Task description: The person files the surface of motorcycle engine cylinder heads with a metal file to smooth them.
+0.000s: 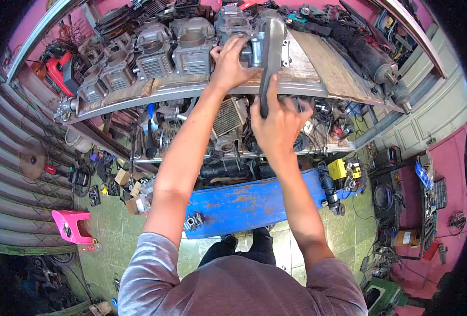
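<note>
My right hand [281, 124] grips the dark lower end of a long grey bar [273, 47], with the index finger stretched along it. The bar stands nearly upright in view, its broad pale end over the wooden shelf top. What kind of tool it is, I cannot make out. My left hand [231, 64] is closed around the left side of a grey metal engine part [256, 51] on the shelf, thumb below and fingers above. The bar hides the middle of that part. Left of my left hand stands a finned engine cylinder [192, 52].
More engine cylinders [153, 55] line the wooden shelf top [318, 63]. A dark exhaust muffler [368, 58] lies at the right. Below are a radiator [228, 118] and a blue bench [239, 205] before my legs. A pink stool [71, 224] stands at left.
</note>
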A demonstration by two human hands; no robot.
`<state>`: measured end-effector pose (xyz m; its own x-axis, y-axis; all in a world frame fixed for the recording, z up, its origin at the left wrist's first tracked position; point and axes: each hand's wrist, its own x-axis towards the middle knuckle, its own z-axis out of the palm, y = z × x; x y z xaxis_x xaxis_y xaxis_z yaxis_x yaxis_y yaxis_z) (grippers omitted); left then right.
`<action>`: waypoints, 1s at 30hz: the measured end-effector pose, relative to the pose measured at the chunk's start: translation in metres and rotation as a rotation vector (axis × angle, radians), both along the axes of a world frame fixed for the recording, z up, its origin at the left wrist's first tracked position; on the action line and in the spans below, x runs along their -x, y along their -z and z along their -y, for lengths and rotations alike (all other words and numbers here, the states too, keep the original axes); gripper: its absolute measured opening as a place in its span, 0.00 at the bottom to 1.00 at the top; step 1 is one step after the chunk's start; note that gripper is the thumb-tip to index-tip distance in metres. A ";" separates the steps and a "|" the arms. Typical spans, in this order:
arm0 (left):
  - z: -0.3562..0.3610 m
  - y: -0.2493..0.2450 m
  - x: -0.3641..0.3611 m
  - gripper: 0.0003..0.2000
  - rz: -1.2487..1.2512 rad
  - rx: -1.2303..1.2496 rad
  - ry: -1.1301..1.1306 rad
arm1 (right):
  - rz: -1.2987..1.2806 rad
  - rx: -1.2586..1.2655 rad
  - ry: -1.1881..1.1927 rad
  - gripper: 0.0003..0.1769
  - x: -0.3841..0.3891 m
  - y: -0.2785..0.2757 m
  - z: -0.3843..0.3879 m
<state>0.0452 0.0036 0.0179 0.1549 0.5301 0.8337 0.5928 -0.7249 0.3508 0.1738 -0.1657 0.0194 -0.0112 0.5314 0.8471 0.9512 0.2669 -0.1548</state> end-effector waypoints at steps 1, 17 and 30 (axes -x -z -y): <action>-0.003 -0.001 0.002 0.45 -0.029 0.012 -0.018 | -0.003 0.036 0.010 0.34 0.001 0.004 0.008; 0.011 -0.002 0.007 0.43 -0.117 -0.092 -0.020 | -0.018 -0.031 -0.012 0.38 0.003 0.016 -0.013; 0.002 -0.011 0.006 0.43 -0.121 -0.032 -0.065 | -0.057 -0.011 -0.063 0.39 -0.012 0.011 -0.013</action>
